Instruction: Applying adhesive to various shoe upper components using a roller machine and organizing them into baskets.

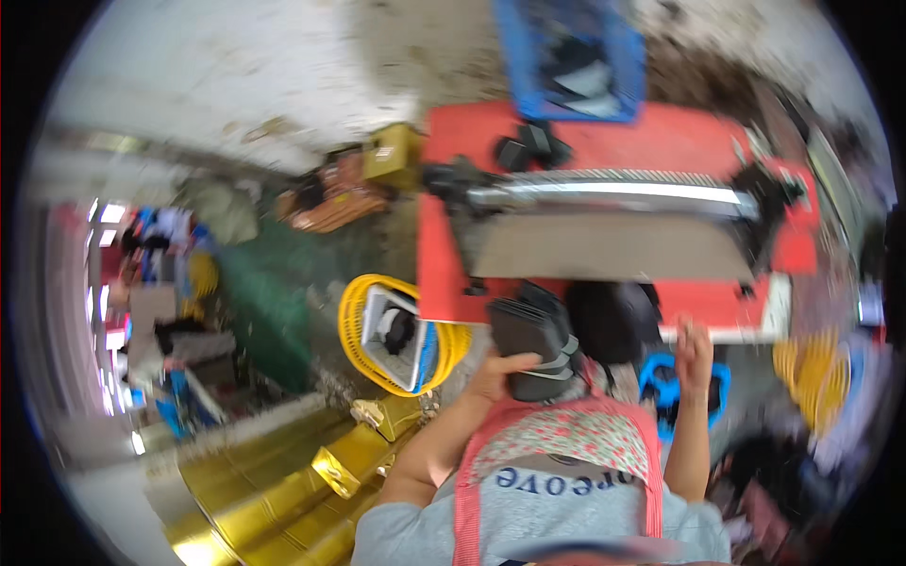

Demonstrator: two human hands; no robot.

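At 12 o'clock, straight ahead of the wearer, a red bench (651, 140) was seen, with a machine bearing a shiny bar (623, 193) set across it. A yellow basket (348, 330) was placed at 10 o'clock. At 1 o'clock, by the bench's near edge, a dark rounded bundle (615, 321) was seen (too blurred to be identified). A stack of dark grey pieces (528, 335) was held at 11 o'clock, close to the apron (566, 441). For steady holding, it was judged best that the edges be kept aligned and pressed evenly, lest layers slide. The left hand's (500, 374) grip was closed on the stack's near end, thumb laid on top. The right hand (696, 354) was raised at 2 o'clock, fingers apparently curled; whether anything was pinched could not be told.
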